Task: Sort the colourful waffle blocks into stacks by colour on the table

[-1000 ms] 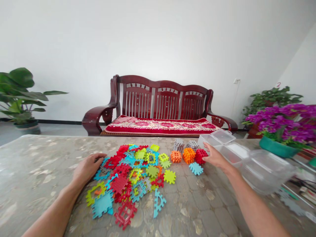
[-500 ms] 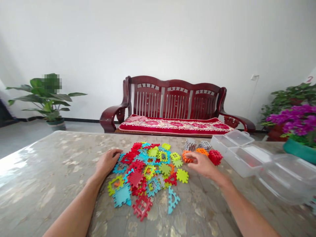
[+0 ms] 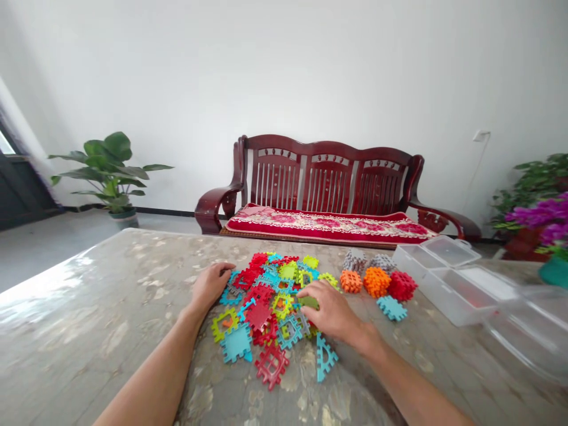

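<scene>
Short of the far edge of the table [image 3: 110, 284], an olive-green tile [image 3: 309, 302] shows between the bent fingers of the nearer right hand [image 3: 336, 312], whether pinched or not unclear, while the left hand [image 3: 210, 290], loosely curled, rests at the left side of the pile [image 3: 259, 317].

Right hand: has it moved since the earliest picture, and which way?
Yes: leftward against the bench, the right hand has gone from the red stack to the loose pieces.

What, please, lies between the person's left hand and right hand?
In the head view, a pile of loose toy pieces, red, blue and yellow-green among them, lies between the left hand and the right hand.
</scene>
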Motion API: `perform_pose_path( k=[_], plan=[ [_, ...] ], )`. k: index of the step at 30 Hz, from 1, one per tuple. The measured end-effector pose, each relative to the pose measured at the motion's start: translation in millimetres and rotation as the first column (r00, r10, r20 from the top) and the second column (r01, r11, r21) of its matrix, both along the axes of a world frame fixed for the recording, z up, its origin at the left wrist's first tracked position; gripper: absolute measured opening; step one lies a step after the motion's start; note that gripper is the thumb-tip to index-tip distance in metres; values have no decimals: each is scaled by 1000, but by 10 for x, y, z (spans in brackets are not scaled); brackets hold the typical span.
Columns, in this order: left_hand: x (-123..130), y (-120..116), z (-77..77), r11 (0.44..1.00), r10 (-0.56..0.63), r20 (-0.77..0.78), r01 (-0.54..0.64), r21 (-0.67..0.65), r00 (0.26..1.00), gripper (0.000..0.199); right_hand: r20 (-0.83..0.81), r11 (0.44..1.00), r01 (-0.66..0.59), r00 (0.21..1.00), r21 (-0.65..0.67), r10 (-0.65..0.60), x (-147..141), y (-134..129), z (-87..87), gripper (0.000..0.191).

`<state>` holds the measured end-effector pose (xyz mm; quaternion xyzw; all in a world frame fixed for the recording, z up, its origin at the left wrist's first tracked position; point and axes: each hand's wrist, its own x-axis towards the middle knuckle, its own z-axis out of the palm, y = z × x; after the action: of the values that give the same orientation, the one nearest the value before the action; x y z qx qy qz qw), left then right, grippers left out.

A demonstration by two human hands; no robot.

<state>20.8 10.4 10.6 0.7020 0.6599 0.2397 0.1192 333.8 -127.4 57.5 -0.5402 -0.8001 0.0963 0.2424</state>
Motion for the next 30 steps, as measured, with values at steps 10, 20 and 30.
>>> perform_pose_path(
  k=[10,20,30],
  plan=[
    [34,-59,68,1000,28,21,-28,-9,999,36,244,1000,-31,969,-5,31,-906,-79,41,53],
    [12,-30,24,1000,4,38,-5,18,999,34,310,1000,8,951,21,-14,-1029,-86,41,46],
    [-44,44,-27,1000,-16,-9,16,25,1000,37,-50,985,145,989,89,-141,45,-75,214,52]
  ],
)
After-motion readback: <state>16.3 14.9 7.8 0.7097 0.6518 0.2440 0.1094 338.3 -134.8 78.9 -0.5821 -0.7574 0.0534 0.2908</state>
